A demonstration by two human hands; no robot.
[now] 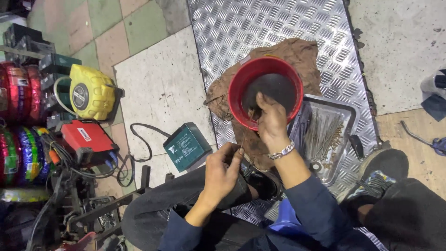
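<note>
A red bucket [241,86] holding dark liquid stands on a brown rag [297,51] over a ribbed metal plate [260,23]. My right hand [271,122], with a metal bracelet on its wrist, reaches over the bucket's near rim and pinches something small and dark that I cannot make out. My left hand [222,171] hovers just below and to the left, fingers pinched on a thin wire-like piece running up towards the right hand. Both forearms wear dark blue sleeves.
A metal tray [344,116] of thin rods and small parts lies right of the bucket. A green box-shaped battery [186,146], a red box unit [86,137], a yellow hose reel [90,93] and colourful tyres [18,88] sit at left. My shoes [385,169] rest on the plate.
</note>
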